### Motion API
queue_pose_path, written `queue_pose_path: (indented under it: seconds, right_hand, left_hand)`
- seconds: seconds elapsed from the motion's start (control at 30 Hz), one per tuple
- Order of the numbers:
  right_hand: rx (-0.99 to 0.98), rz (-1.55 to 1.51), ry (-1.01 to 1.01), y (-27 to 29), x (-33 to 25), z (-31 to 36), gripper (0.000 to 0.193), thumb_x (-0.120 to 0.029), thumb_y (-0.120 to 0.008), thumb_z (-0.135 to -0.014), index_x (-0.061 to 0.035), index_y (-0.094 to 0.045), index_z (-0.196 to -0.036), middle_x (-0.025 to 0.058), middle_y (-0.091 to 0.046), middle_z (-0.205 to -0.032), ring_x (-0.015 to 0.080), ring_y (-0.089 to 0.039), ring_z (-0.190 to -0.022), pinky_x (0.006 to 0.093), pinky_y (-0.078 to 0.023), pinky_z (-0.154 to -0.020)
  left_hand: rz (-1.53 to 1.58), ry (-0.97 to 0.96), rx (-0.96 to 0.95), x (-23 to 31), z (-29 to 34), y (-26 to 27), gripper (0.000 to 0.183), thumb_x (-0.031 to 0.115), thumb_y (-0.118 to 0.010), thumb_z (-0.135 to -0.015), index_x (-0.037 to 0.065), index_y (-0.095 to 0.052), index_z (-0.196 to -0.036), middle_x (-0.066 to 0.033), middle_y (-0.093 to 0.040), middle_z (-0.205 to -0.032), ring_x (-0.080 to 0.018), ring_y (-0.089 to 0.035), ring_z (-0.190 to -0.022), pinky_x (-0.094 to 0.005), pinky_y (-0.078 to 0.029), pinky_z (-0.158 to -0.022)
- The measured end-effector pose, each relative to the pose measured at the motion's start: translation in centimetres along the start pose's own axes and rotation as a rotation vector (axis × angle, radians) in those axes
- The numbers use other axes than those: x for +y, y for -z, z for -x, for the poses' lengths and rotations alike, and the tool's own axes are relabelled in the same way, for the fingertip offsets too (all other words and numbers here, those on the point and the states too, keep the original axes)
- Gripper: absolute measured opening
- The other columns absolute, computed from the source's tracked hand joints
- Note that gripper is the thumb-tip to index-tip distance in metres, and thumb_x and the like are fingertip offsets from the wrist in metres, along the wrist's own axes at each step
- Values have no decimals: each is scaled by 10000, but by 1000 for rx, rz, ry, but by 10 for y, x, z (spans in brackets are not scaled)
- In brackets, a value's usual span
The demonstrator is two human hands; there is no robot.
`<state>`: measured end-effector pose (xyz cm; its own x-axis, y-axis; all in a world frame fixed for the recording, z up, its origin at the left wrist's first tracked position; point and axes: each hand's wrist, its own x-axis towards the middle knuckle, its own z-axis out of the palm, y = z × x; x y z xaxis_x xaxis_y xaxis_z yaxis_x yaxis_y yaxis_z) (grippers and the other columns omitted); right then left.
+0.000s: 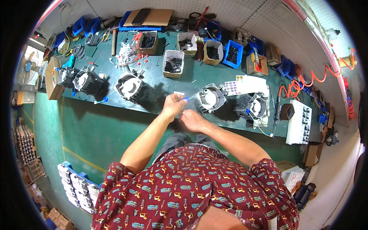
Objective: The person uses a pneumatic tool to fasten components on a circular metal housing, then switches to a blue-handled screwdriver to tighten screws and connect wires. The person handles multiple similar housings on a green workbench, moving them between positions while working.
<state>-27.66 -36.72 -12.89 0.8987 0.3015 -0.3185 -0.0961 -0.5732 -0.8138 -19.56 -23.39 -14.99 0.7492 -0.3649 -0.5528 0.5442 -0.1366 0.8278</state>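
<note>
hands (184, 113) pinch a small blue-tipped wire (183, 100), its ends barely discernible.

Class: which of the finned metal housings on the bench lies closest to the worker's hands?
The finned housing directly ahead of the left hand and right hand; the others sit farther off sideways.

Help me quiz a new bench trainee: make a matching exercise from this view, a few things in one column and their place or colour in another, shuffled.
Things:
1. Left hand
2. Coiled air hose
3. Sheet of round stickers
4. Phone

Place or colour:
A. Lies on a brown board at the far edge of the bench
B. Orange, at the right end of the bench
C. Pinches a thin white wire with a blue end
D. Lies just behind the finned metal housing nearest the hands

Pairs: 1-C, 2-B, 3-D, 4-A
</note>
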Motion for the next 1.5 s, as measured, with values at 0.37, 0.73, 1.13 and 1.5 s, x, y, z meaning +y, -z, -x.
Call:
queue_pose_path:
  seconds: [0.37, 0.73, 1.13, 1.5]
  right_hand:
    - [-116, 259, -129, 23, -28, 28, 442, -361, -489, -1028, 11, -695, -906, 257, -723, -913, 449, -697, -944, 571, -530, -835]
    - [894, 26, -32, 124, 79, 16, 469, -336, -780, -894, -1, -717, -1216, 211, -645, -1355, 337, -564, -1304, 429, -422, -1114]
    - [804, -346, -24, 112, 107, 3, 422, -291, -810, -867, -41, -754, -1201, 221, -713, -1218, 329, -618, -1210, 401, -489, -1037]
    - [773, -261, 51, 113, 113, 1, 396, -282, -811, -849, -31, -760, -1150, 161, -748, -1136, 329, -596, -1165, 416, -480, -1033]
  left_hand:
    - [-118, -168, 9, -19, -31, -35, 249, 77, -727, -940, -37, -666, -1154, -76, -730, -952, -119, -651, -819, -292, -552, -705]
    - [220, -34, 63, -15, -10, -38, 190, 103, -657, -1012, 7, -666, -1176, -45, -693, -1027, -114, -643, -904, -306, -598, -799]
    - [131, -204, 56, -24, 0, -44, 148, 7, -655, -994, 32, -650, -1140, -46, -708, -1115, -124, -667, -986, -345, -600, -873]
    - [294, 69, -121, -8, -12, -26, 132, 29, -660, -997, 58, -655, -1125, -57, -721, -1100, -151, -684, -955, -347, -593, -824]
